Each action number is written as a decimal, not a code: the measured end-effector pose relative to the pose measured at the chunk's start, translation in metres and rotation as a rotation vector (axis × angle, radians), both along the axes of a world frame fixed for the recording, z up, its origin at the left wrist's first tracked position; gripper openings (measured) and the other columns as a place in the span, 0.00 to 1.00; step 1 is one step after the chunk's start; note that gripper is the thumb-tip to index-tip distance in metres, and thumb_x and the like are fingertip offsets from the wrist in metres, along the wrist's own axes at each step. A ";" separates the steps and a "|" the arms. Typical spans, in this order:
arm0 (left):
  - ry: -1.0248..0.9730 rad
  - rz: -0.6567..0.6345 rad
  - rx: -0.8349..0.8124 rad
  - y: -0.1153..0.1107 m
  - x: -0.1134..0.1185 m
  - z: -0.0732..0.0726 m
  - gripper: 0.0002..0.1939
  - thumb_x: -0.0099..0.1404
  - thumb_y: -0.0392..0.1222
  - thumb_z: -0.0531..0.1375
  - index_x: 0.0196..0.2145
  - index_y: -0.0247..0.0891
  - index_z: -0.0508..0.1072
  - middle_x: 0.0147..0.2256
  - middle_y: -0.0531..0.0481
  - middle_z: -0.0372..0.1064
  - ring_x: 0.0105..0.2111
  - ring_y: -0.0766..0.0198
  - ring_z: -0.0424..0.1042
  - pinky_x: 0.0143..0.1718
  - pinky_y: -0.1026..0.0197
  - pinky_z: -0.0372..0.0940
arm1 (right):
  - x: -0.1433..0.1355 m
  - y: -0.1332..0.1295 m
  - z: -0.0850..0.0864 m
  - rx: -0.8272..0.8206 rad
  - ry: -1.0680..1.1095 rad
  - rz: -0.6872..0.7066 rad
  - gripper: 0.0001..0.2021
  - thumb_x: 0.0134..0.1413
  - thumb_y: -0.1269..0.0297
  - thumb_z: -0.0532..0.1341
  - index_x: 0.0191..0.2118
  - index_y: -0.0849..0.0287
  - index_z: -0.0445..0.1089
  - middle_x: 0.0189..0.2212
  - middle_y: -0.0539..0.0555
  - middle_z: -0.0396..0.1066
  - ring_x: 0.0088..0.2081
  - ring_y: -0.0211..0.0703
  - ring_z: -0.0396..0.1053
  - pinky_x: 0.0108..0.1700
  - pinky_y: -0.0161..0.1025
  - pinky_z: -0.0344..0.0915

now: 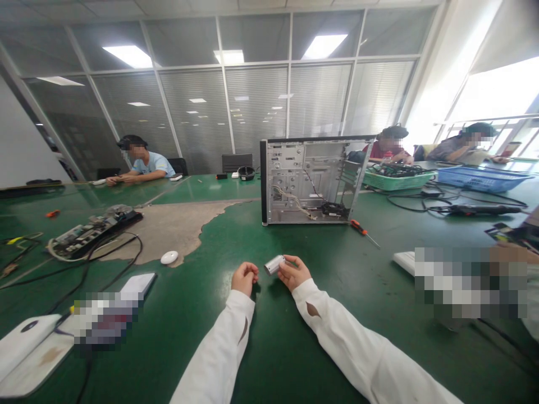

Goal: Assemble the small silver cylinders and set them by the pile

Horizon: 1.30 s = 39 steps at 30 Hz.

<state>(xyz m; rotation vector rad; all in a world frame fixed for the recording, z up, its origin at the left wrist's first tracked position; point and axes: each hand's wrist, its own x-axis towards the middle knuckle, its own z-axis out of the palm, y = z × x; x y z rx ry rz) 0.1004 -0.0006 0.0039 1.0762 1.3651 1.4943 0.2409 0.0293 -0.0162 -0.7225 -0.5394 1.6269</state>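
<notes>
A small silvery, box-like object (273, 264) is held in my right hand (295, 272), its fingers wrapped on the object's right end, just above the green table (236, 241). To its left is my left hand (245, 278), apart from the object, with its fingers curled and pressed together; whether they hold anything small is hidden. Beyond both hands an open computer case (311, 179) stands upright, its metal inside showing, with loose wires and a black fan-like part at the bottom. A screwdriver (360, 228) with an orange and black handle lies at the case's right corner.
A white round object (169, 257) and a power strip (96, 233) with cables lie left. Green (398, 179) and blue (484, 178) baskets stand back right. Several people sit around the table; one person's hand (516, 253) shows at the right edge.
</notes>
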 end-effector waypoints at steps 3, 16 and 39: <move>0.002 -0.003 0.001 0.001 0.000 -0.001 0.09 0.38 0.27 0.47 0.17 0.35 0.63 0.14 0.58 0.61 0.14 0.74 0.60 0.16 0.71 0.54 | 0.001 0.001 -0.002 0.022 -0.021 0.014 0.21 0.22 0.69 0.67 0.30 0.58 0.62 0.19 0.46 0.67 0.21 0.35 0.66 0.22 0.31 0.62; -0.016 -0.018 0.009 0.001 -0.001 -0.002 0.09 0.38 0.27 0.47 0.18 0.34 0.62 0.15 0.58 0.61 0.14 0.74 0.60 0.16 0.71 0.54 | 0.001 0.001 -0.003 0.155 -0.098 0.107 0.21 0.25 0.68 0.65 0.34 0.57 0.65 0.19 0.47 0.66 0.19 0.32 0.62 0.19 0.30 0.56; 0.439 -0.335 0.108 -0.012 0.014 -0.002 0.15 0.46 0.45 0.58 0.31 0.35 0.62 0.25 0.53 0.66 0.23 0.69 0.63 0.24 0.68 0.56 | -0.002 -0.006 0.000 0.274 -0.431 0.051 0.18 0.30 0.61 0.63 0.33 0.57 0.62 0.20 0.46 0.64 0.19 0.31 0.60 0.20 0.30 0.58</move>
